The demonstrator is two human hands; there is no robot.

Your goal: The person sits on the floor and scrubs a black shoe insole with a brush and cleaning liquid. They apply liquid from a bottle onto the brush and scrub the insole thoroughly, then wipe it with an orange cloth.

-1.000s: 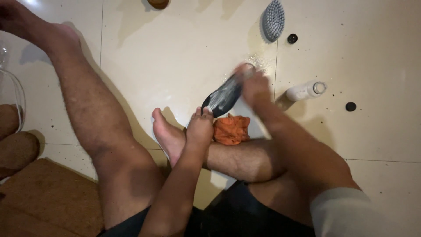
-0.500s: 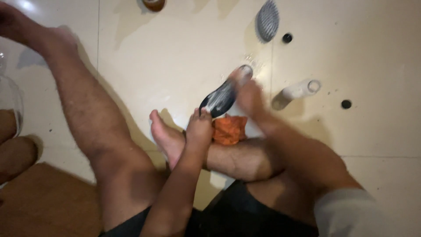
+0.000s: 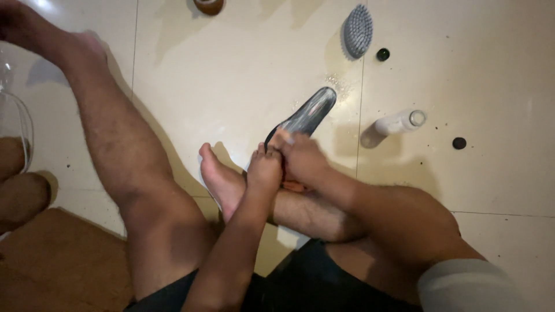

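- Sandal (image 3: 306,115) dark, wet, lying on tiled floor (image 3: 231,86), heel end at both hands.
- Left hand (image 3: 265,171) curled closed on sandal's near end.
- Right hand (image 3: 300,157) closed beside it, gripping same end over orange cloth (image 3: 293,186).
- Brush (image 3: 356,31) and white bottle (image 3: 398,123) lying nearby.

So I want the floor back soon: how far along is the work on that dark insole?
Done: the dark insole shows grey streaks, droplets speckle the tile by its tip, the brush lies aside. In hand: left hand and right hand meet at its near end, over an orange cloth. Left, probably: wiping off the streaks; the white bottle lies on its side, a black cap apart.
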